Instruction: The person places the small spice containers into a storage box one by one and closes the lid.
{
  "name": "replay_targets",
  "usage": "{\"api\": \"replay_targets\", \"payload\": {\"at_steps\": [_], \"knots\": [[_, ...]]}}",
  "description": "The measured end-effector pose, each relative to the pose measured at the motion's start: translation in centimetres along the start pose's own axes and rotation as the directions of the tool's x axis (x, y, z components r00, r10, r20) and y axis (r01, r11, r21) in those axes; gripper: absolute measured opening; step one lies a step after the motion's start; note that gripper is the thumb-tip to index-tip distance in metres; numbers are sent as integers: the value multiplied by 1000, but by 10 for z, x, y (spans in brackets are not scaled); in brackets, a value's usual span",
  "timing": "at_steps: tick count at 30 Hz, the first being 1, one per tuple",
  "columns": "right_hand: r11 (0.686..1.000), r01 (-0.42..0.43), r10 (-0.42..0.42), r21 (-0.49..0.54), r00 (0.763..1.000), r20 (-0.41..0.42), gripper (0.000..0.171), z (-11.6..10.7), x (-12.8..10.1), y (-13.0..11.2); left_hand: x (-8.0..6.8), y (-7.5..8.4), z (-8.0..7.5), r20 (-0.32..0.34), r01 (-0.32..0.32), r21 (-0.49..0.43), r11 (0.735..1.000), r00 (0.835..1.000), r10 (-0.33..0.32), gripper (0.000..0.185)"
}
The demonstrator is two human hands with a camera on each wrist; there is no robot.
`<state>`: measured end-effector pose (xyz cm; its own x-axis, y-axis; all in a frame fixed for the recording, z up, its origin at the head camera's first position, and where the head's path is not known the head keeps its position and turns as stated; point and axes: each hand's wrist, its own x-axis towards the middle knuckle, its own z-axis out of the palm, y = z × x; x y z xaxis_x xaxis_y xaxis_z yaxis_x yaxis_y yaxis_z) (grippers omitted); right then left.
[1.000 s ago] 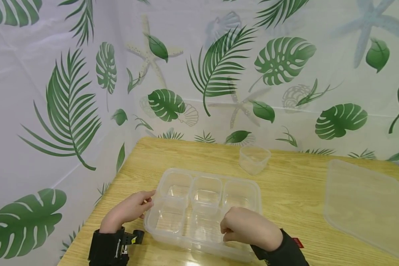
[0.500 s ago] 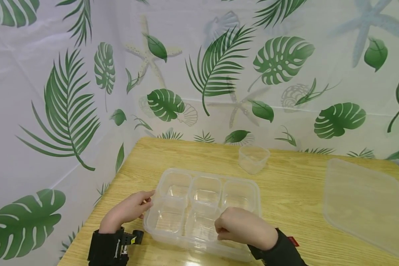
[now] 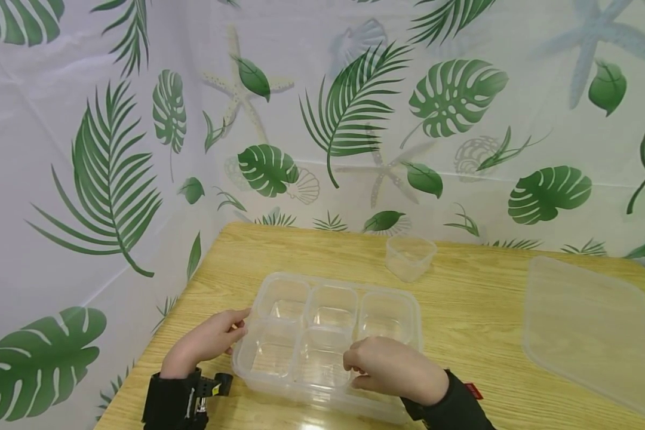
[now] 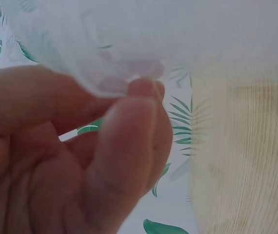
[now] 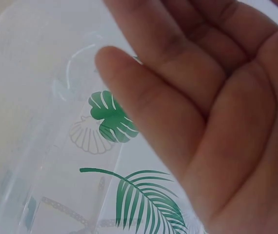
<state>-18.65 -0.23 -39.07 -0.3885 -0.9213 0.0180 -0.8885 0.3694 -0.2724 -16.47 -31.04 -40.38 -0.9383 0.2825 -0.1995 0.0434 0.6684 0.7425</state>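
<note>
A large clear plastic food box (image 3: pixel 295 391) sits on the table, with several small clear containers inside it. My left hand (image 3: pixel 209 340) holds the box's left edge; in the left wrist view, thumb and fingers (image 4: pixel 124 141) meet at the frosted rim (image 4: pixel 97 87). Over the box's front right is my right hand (image 3: pixel 395 369), its fingers at the right side of the front middle container (image 3: pixel 322 358). That container stands level beside its neighbours. In the right wrist view, the thumb (image 5: pixel 139 87) lies straight with nothing visible in its grasp. The hand covers the front right part of the box.
One loose small clear container (image 3: pixel 410 260) stands behind the box near the table's back. A flat clear lid (image 3: pixel 591 334) lies on the wooden table (image 3: pixel 473 298) at the right. Leaf-patterned cloth (image 3: pixel 355 119) hangs behind and at the left.
The front middle container has moved left and settled level in the box. My right hand shifted slightly left with it, and its fingers have loosened. The left hand has stayed put.
</note>
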Motion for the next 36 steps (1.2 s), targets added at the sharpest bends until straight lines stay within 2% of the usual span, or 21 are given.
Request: {"api": "replay_targets", "payload": {"at_steps": [9,16,20,24,27,31,33,36], "knots": [[1000,-4,4,2,1000,9,9,0,0,1,1,-1,0,-6,-4,-1,1000,1000,4,42],[998,-23,22,63,1000,22,13,-7,-4,3,1,1,1,-18,25,9,1000,1000,-25,42],[993,-30,33,114,999,-31,15,-16,-10,6,0,1,1,-27,46,10,999,999,-46,42],[991,-32,51,133,989,-138,15,-27,-19,13,0,2,2,-41,65,4,998,997,-64,42],[993,-42,67,115,972,-226,16,-34,-26,19,-1,3,2,-58,82,6,997,995,-82,42],[994,-71,94,79,934,-343,19,-41,-37,28,-1,4,3,-73,104,2,995,992,-103,42],[994,-81,104,73,911,-400,21,-44,-43,31,-1,6,3,-71,108,-12,994,991,-109,42],[990,-125,141,64,856,-498,22,-46,-50,35,-1,7,3,-62,109,-32,994,992,-111,42]]}}
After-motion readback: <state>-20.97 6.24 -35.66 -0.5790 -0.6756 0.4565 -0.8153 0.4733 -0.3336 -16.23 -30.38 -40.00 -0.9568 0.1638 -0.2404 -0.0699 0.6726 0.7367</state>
